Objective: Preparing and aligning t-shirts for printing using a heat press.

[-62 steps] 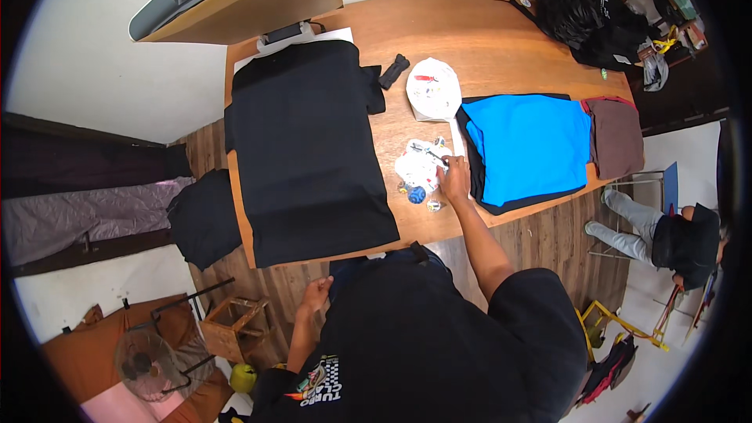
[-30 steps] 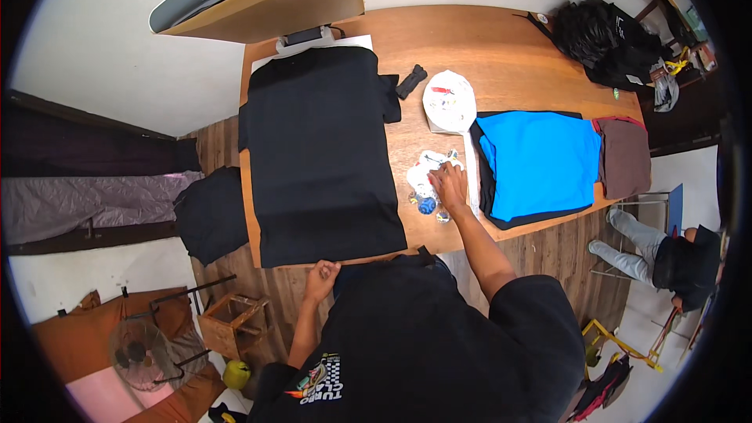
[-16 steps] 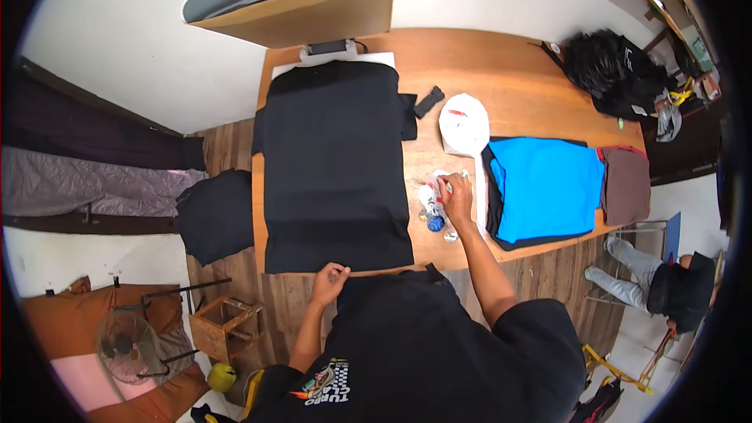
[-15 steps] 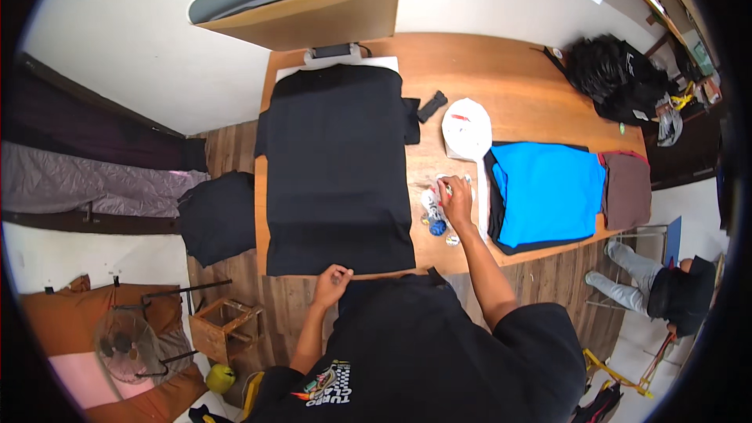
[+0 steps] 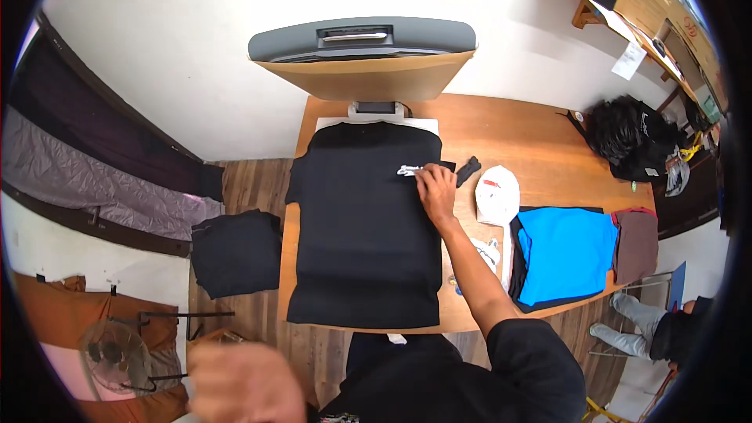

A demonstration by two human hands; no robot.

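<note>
Wooden table (image 5: 540, 137): against a white wall, carrying everything below.

Heat press (image 5: 362, 55): grey top, tan plate raised at the far edge of the table.

Black T-shirt (image 5: 364, 243): spread flat beneath the press plate, collar toward the press, hem at the near table edge.

Blue folded garment (image 5: 565, 252): right part of the table, atop a dark one; brown folded cloth (image 5: 634, 243) just beside it.

Black folded cloth (image 5: 235, 252): off the table, left, over the wooden floor.

Black bag (image 5: 627, 137): far right corner.

White cap-like item (image 5: 497, 194): between shirt and blue garment.

Left hand (image 5: 244, 385): blurred, low in view, off the table; fingers open or closed cannot tell.

Right hand (image 5: 437, 188): on the upper chest of the shirt, fingertips pinched on a white transfer strip (image 5: 409, 170) lying on the fabric.

Small scraps (image 5: 487, 251): white bits by the right forearm.

Risk, judged: strip likely to land crooked or shift if the fabric wrinkles under the pressing fingers; forearm sweep could drag scraps onto the shirt.
</note>
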